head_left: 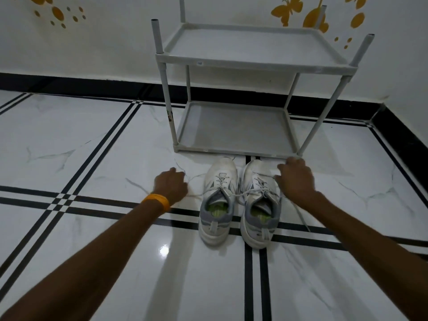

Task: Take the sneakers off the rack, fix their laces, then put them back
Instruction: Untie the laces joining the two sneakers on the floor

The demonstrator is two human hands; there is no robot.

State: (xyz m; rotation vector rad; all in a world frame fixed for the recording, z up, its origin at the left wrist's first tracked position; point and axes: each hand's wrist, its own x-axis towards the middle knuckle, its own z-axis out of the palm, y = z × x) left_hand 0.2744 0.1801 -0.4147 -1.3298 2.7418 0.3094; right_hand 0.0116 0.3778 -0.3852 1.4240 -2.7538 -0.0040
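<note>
Floor [92, 140]: glossy white marble-look tile with black stripe lines, black skirting along the white wall [115, 42], which carries orange butterfly and dot decals. No readable writing anywhere; a small sticker on the rack's upper front rail is too small to read, and no brand mark can be made out on the shoes.

Rack [253, 61]: grey two-tier plastic shelf unit, standing against the wall, both tiers bare.

Sneakers: a white and grey pair on the floor just in front of the rack's front edge, toes toward the rack, heels toward the person, side by side and close. Left sneaker [218, 200] and right sneaker [259, 205] both have loose laces [245, 194] trailing out across the tile on either side.

Left hand [172, 186], orange wristband [157, 201] on the wrist, is beside the left sneaker, fingers curled narrow around a lace strand. Right hand [295, 179] is at the right sneaker's outer side near the rack's front right leg, fingers curled down; cannot tell whether it grips a lace.
</note>
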